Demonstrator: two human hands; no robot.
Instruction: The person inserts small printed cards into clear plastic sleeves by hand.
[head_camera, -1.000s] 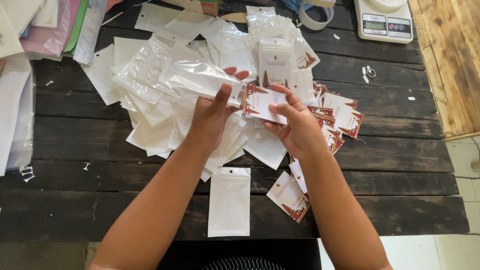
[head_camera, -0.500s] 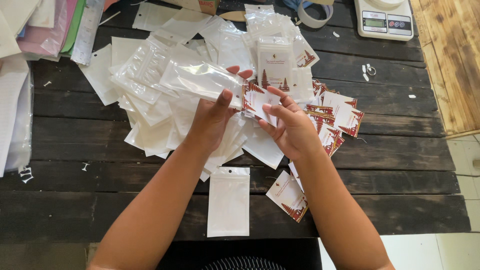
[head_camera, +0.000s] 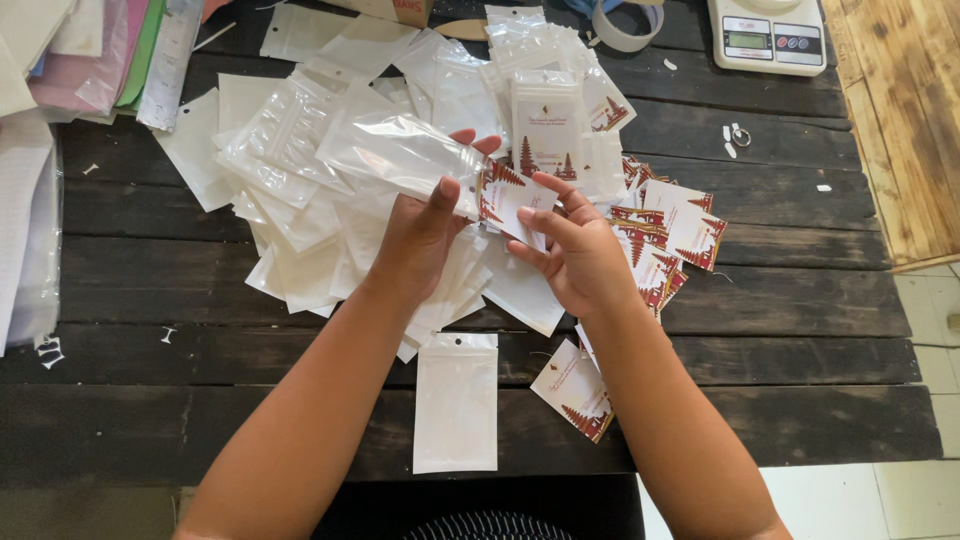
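My left hand (head_camera: 425, 232) grips a clear zip pouch (head_camera: 395, 150) by its open end, thumb on top, holding it above the pile. My right hand (head_camera: 572, 252) pinches a white card with red tree prints (head_camera: 507, 203) and has its left edge at the pouch's mouth. Under both hands lies a heap of empty white and clear pouches (head_camera: 300, 190) on the dark plank table (head_camera: 800, 290). To the right of my right hand is a spread of more printed cards (head_camera: 675, 235).
One white pouch (head_camera: 456, 402) lies alone near the front edge, a loose card (head_camera: 575, 390) beside it. Filled pouches (head_camera: 548, 120) sit behind my hands. A kitchen scale (head_camera: 765, 35) and tape roll (head_camera: 625, 25) stand at the back right, stacked paper sheets (head_camera: 70, 50) at the back left.
My right hand has moved the card left, from just beside the pouch to its open mouth. The left hand has held the pouch almost still.
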